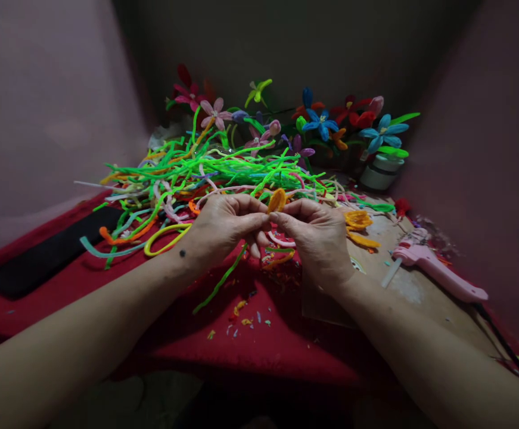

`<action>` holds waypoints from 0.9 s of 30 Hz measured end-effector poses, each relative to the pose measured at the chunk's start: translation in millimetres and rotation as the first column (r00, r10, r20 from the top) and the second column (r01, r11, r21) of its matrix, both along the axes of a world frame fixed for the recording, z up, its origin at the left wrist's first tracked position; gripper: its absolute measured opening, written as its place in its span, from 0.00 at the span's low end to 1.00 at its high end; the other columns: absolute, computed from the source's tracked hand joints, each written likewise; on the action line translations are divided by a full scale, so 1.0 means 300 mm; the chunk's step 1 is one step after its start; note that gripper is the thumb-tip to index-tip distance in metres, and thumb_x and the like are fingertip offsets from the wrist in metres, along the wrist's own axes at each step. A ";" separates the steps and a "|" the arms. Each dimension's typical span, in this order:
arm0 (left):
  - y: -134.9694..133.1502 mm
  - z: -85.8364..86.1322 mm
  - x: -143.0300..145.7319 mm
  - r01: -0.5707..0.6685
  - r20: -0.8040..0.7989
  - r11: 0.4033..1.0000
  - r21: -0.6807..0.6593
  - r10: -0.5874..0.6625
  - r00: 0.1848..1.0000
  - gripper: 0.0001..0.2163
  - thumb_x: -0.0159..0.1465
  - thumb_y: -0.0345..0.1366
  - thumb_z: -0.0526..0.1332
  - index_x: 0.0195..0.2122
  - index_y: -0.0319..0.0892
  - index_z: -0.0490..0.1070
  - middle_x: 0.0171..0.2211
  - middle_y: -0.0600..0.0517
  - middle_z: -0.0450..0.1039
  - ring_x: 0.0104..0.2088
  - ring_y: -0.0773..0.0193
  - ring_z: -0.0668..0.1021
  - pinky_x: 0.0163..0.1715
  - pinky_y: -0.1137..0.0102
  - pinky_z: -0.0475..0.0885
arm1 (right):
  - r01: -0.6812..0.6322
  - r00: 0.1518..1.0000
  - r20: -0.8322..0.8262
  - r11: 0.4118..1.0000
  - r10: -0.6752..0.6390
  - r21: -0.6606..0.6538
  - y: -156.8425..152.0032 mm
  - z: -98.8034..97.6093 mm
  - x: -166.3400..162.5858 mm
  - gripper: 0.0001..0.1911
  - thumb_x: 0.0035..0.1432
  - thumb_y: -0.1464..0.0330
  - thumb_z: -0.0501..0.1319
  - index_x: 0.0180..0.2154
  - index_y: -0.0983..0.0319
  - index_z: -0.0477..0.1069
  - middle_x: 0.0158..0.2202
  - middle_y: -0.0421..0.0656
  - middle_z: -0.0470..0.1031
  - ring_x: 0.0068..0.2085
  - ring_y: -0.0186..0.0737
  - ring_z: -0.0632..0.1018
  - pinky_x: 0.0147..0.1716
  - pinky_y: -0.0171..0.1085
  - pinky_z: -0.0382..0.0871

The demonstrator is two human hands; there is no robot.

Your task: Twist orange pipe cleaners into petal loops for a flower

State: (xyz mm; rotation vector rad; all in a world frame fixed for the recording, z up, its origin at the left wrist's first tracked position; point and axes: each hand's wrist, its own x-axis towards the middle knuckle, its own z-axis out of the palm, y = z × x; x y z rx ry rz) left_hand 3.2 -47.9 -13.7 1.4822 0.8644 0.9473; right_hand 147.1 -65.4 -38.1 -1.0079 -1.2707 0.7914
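Between my two hands is an orange pipe-cleaner petal point(277, 201), a folded loop standing up from the fingertips. My left hand point(230, 221) pinches its lower end from the left with thumb and forefinger. From the other side, the thumb and forefinger of my right hand point(317, 235) close on the same base, nearly touching the left fingertips. The exact grip point is hidden by the fingers. More orange petals point(358, 220) lie just right of my right hand. A green pipe cleaner point(221, 281) lies on the red cloth below my left hand.
A tangled heap of mostly green pipe cleaners point(223, 167) spreads behind my hands. Finished flowers point(322, 124) stand along the back, near a white jar point(379, 171). A pink glue gun point(440, 271) rests on a board point(413, 292) at right. A black flat case point(49, 253) lies left.
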 end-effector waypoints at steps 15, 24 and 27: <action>0.001 -0.007 0.003 -0.071 0.045 0.997 -0.043 0.072 0.996 0.04 0.55 0.31 0.63 0.31 0.37 0.72 0.17 0.52 0.74 0.14 0.67 0.74 0.13 0.74 0.70 | 0.043 0.988 0.152 0.999 -0.041 -0.011 -0.005 0.009 0.002 0.07 0.52 0.68 0.61 0.25 0.64 0.73 0.21 0.39 0.70 0.23 0.30 0.66 0.23 0.32 0.59; 0.002 -0.017 0.000 -0.041 0.066 0.997 -0.059 0.045 0.997 0.05 0.54 0.33 0.65 0.31 0.38 0.72 0.20 0.52 0.74 0.15 0.68 0.74 0.14 0.75 0.70 | -0.017 0.996 0.084 0.999 0.021 -0.045 -0.001 0.006 0.003 0.10 0.52 0.65 0.60 0.23 0.64 0.71 0.19 0.37 0.65 0.21 0.28 0.62 0.21 0.32 0.56; 0.004 -0.022 0.001 -0.047 0.059 0.997 -0.066 0.051 0.997 0.07 0.52 0.34 0.66 0.30 0.37 0.72 0.19 0.53 0.73 0.16 0.69 0.73 0.15 0.75 0.70 | -0.052 0.997 0.045 0.996 0.055 -0.070 0.004 -0.004 0.002 0.10 0.51 0.64 0.61 0.23 0.64 0.71 0.19 0.36 0.65 0.22 0.28 0.62 0.21 0.32 0.56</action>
